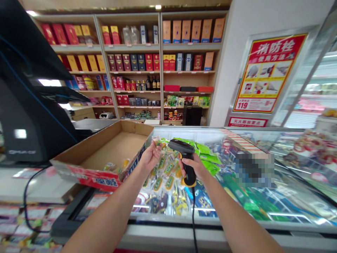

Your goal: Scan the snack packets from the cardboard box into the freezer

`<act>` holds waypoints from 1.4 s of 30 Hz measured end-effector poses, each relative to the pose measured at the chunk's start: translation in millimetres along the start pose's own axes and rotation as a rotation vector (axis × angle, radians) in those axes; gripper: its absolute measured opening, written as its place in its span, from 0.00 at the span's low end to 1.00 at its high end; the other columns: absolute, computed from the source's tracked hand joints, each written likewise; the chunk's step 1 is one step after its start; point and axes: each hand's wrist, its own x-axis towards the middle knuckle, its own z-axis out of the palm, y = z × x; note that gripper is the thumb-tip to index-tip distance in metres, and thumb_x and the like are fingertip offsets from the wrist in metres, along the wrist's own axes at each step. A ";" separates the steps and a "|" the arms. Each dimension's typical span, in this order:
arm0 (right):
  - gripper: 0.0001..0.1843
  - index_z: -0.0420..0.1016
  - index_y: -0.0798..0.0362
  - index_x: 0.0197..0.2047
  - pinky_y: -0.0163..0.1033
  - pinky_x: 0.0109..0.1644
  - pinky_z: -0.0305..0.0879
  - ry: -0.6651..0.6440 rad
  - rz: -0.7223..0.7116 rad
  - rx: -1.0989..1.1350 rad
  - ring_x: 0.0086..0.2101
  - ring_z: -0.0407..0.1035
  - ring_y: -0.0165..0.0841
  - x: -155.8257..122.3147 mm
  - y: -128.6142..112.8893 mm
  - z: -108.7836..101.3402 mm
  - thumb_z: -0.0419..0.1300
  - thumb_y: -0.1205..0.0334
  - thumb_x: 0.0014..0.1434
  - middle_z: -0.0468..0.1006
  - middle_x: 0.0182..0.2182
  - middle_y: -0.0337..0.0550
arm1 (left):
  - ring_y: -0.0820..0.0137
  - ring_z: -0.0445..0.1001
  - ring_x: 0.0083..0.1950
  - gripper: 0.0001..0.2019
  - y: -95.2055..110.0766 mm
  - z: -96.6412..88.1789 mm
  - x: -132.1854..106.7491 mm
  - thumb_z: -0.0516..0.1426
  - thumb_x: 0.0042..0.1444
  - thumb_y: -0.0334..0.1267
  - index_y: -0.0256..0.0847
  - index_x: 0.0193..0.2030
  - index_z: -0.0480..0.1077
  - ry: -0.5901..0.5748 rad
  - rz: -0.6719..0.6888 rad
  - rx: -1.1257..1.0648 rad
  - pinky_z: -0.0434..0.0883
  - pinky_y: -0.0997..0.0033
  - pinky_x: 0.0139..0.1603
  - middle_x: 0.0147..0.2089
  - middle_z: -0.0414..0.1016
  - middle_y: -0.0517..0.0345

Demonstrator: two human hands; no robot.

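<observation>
My right hand (193, 165) is wrapped round the grip of a black barcode scanner (181, 146) with yellow trim, its head pointing left. From the grip's base a black cable runs down. Just left of it, my left hand (152, 156) pinches a small clear-wrapped snack packet (156, 139) at the fingertips, in front of the scanner's head. Below and between my hands, several yellow packets with green labels (168, 168) lie on the glass top of a chest freezer (150, 222). Bright green bags (207, 153) lie just beyond the scanner.
Left of my arms stands an open cardboard box (105, 147) with a few packets inside. A black checkout terminal (31, 105) rises at the far left. Shelves of boxed goods (134, 63) line the back, and a red poster (271, 73) hangs on the right wall.
</observation>
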 end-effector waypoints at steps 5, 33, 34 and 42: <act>0.17 0.72 0.56 0.37 0.32 0.18 0.64 -0.010 -0.006 -0.005 0.15 0.67 0.28 0.6 1.3 0.7 0.65 0.53 0.49 0.73 0.20 0.36 | 0.83 0.65 0.23 0.11 -9.3 -1.5 4.6 0.50 0.67 0.36 0.35 0.35 0.68 -0.027 0.016 0.071 0.64 0.89 0.20 0.29 0.69 0.57; 0.14 0.70 0.55 0.33 0.33 0.18 0.64 -0.002 -0.005 -0.008 0.15 0.67 0.28 1.1 2.7 -1.8 0.65 0.54 0.50 0.72 0.20 0.36 | 0.83 0.63 0.21 0.07 -16.1 -9.9 5.6 0.55 0.62 0.32 0.33 0.33 0.67 -0.110 0.047 0.145 0.60 0.88 0.18 0.28 0.70 0.56; 0.14 0.70 0.55 0.33 0.33 0.18 0.64 -0.002 -0.005 -0.009 0.15 0.67 0.28 1.1 2.6 -1.7 0.65 0.54 0.50 0.72 0.19 0.36 | 0.83 0.63 0.21 0.07 -16.4 -10.5 6.0 0.55 0.62 0.32 0.33 0.33 0.67 -0.112 0.050 0.145 0.59 0.88 0.18 0.28 0.71 0.56; 0.17 0.71 0.56 0.38 0.33 0.18 0.64 0.053 -0.047 0.032 0.15 0.67 0.28 2.5 0.3 -1.6 0.65 0.54 0.49 0.73 0.20 0.35 | 0.81 0.67 0.23 0.06 -18.7 -11.1 7.3 0.63 0.52 0.30 0.34 0.33 0.69 -0.118 0.108 0.217 0.62 0.85 0.20 0.27 0.72 0.59</act>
